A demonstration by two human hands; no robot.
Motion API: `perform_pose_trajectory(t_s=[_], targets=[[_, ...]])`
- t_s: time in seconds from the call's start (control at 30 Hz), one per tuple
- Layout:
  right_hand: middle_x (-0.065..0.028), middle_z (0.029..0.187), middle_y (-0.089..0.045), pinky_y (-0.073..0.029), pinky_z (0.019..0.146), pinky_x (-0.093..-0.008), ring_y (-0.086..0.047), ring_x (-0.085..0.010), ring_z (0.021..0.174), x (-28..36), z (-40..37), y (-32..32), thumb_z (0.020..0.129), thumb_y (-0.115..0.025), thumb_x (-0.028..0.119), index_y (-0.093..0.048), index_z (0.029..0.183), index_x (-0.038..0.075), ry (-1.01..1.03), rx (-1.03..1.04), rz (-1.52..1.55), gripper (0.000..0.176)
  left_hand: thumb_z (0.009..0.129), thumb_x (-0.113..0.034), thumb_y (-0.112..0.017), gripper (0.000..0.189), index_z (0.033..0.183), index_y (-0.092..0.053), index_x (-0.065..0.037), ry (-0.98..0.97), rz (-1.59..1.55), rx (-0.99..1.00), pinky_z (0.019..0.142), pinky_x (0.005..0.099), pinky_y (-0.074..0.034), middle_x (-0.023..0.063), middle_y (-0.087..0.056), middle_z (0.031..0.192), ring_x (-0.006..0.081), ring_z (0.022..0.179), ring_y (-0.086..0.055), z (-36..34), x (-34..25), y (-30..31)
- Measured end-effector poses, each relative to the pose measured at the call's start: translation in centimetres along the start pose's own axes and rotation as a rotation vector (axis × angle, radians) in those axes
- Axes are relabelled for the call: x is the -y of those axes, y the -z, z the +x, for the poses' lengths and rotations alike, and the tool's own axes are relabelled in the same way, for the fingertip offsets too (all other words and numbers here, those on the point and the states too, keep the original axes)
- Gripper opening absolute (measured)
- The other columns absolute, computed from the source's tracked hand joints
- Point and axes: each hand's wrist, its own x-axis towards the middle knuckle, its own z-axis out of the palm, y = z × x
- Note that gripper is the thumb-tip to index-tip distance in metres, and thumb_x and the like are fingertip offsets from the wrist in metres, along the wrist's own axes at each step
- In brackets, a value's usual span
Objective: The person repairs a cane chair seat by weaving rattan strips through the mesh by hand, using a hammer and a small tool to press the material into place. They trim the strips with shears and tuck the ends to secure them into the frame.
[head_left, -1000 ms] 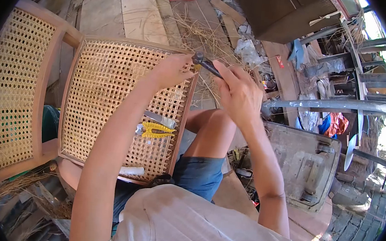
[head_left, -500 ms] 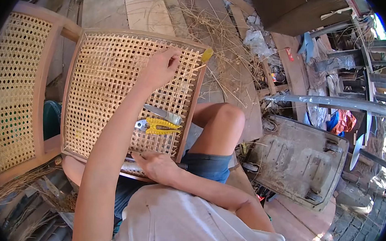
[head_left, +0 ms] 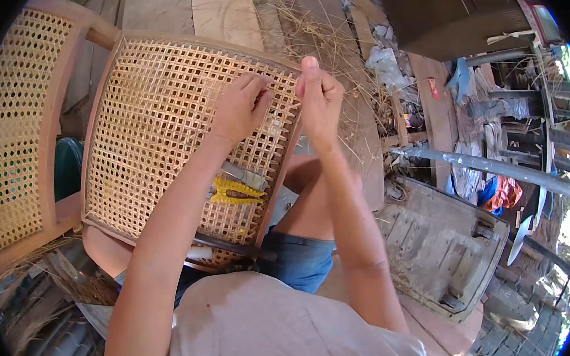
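Note:
The woven cane seat (head_left: 161, 120) of a wooden chair lies across my lap. My left hand (head_left: 242, 106) rests on the weave near its upper right, fingers curled; anything between them is hidden. My right hand (head_left: 318, 103) is closed with the thumb up at the seat frame's right corner; what it grips cannot be made out. Yellow-handled cutters (head_left: 237, 193) lie on the cane, partly behind my left forearm. Beside them is a tool with a pale wrapped handle (head_left: 252, 179). A dark rod-like tool (head_left: 238, 248) lies along the near edge.
The chair's cane backrest (head_left: 15, 127) stands at the left. Loose cane strands (head_left: 312, 28) litter the boards beyond the seat. At the right are an upturned wheeled platform (head_left: 435, 242), a long metal pipe (head_left: 496, 167) and a dark cabinet (head_left: 448, 19).
My right hand has left the near edge of the seat and risen to its far right corner, covering the yellow piece there. My left hand stays over nearly the same patch of weave.

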Motion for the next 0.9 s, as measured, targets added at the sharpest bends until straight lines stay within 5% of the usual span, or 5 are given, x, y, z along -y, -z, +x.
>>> perform_pose_trajectory(t_s=[0.2,0.33,0.57,0.73,0.9], targets=[[0.0038,0.054,-0.045,-0.03,0.052,-0.0281,-0.039,-0.0054,0.054,-0.4,3.9,2.0,0.108,-0.054,0.039,-0.054,0.058,0.008,-0.254,0.408,0.137,0.058,0.093,-0.007,-0.067,0.025,0.117,-0.067,-0.005,-0.022,0.039,-0.046,0.08,0.0432,-0.055,0.0148,-0.066,0.098,0.0347,0.09,-0.067,-0.3,0.0,0.2],[0.0038,0.063,-0.047,-0.035,0.055,-0.0273,-0.041,-0.0055,0.061,-0.9,-0.7,-0.9,0.107,-0.057,0.03,-0.055,0.067,0.004,0.116,0.041,-0.121,0.048,0.094,-0.007,-0.065,0.023,0.117,-0.067,-0.006,-0.048,0.002,-0.017,0.082,0.0442,-0.054,0.015,-0.066,0.102,0.0362,0.096,-0.065,-0.6,0.1,-0.4],[0.0044,0.063,-0.051,-0.033,0.052,-0.0258,-0.043,-0.0042,0.057,4.9,6.9,2.6,0.102,-0.066,0.03,-0.061,0.072,0.007,-0.01,0.159,0.303,0.039,0.095,-0.008,-0.064,0.022,0.117,-0.066,-0.006,-0.015,0.079,0.021,0.086,0.0437,-0.054,0.0152,-0.064,0.105,0.0355,0.098,-0.064,-0.5,-0.2,-0.1],[-0.0093,0.07,-0.069,-0.051,0.062,-0.0352,-0.065,-0.021,0.062,12.5,6.0,-0.2,0.097,-0.067,0.037,-0.074,0.089,0.005,0.288,0.104,-0.581,0.033,0.093,-0.01,-0.068,0.018,0.11,-0.073,-0.008,0.065,-0.012,0.0,0.084,0.0424,-0.055,0.0117,-0.068,0.102,0.0322,0.096,-0.066,0.3,-1.6,-0.4],[-0.0147,0.099,-0.076,-0.058,0.079,-0.0456,-0.073,-0.037,0.09,0.5,0.2,4.9,0.094,-0.065,0.022,-0.077,0.102,0.012,0.174,0.1,-0.874,0.018,0.088,-0.012,-0.074,0.012,0.098,-0.077,-0.007,0.03,-0.077,0.072,0.082,0.0415,-0.055,0.0104,-0.07,0.09,0.0318,0.091,-0.066,0.8,-4.1,-2.6]])
